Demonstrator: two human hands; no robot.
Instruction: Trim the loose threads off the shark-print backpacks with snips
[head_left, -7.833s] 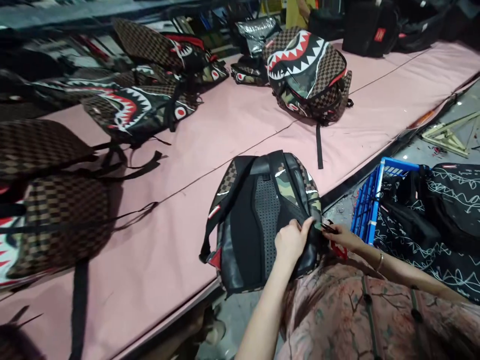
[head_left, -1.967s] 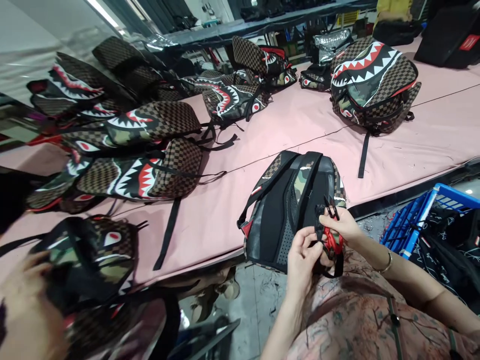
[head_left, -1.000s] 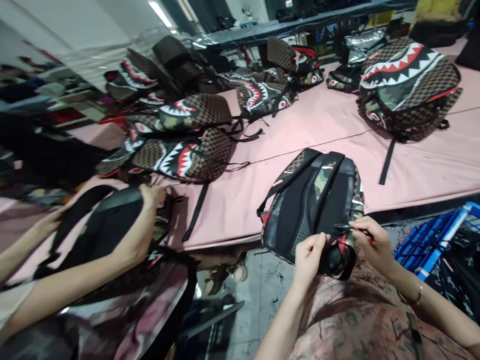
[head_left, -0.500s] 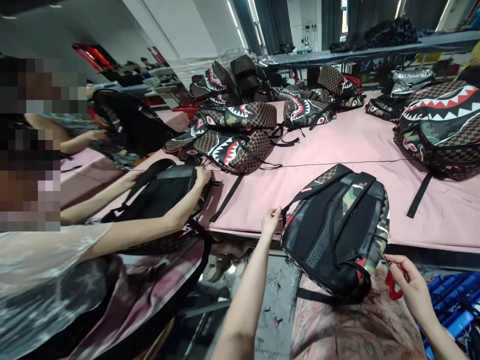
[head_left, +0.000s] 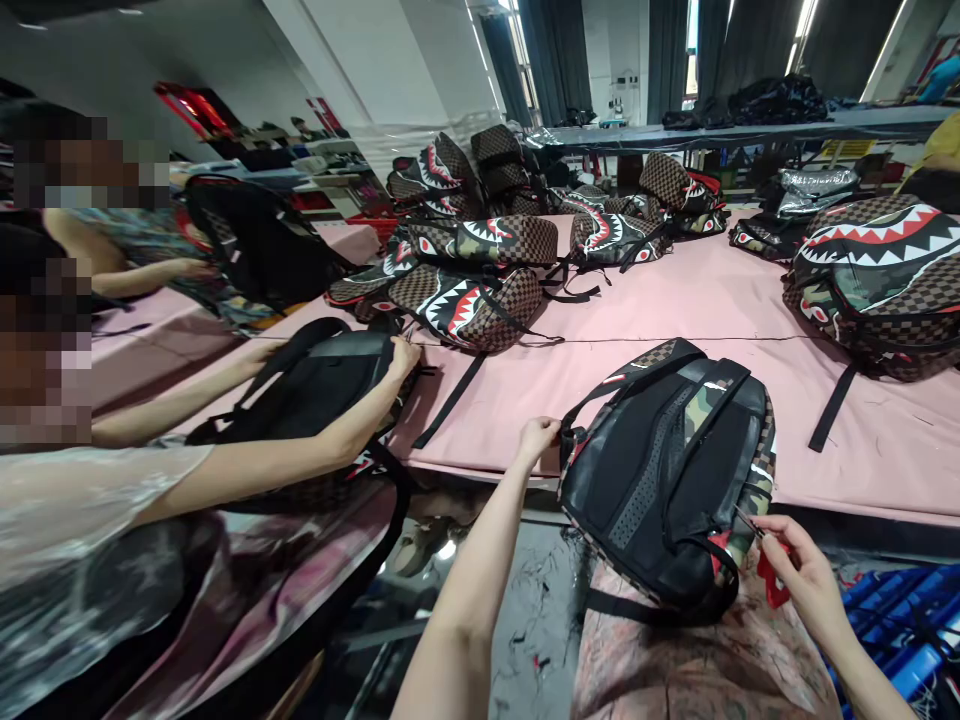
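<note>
While the backpack lies back-panel up, half on the pink table edge and half over the lap, the left hand pinches its shoulder strap at the upper left corner. The right hand, by the bag's lower right corner, is closed on small red snips. Off to the left, a co-worker's hand grips a black backpack; beyond sits a pile of shark-mouth backpacks.

Shark-mouth backpacks on pink table
</note>
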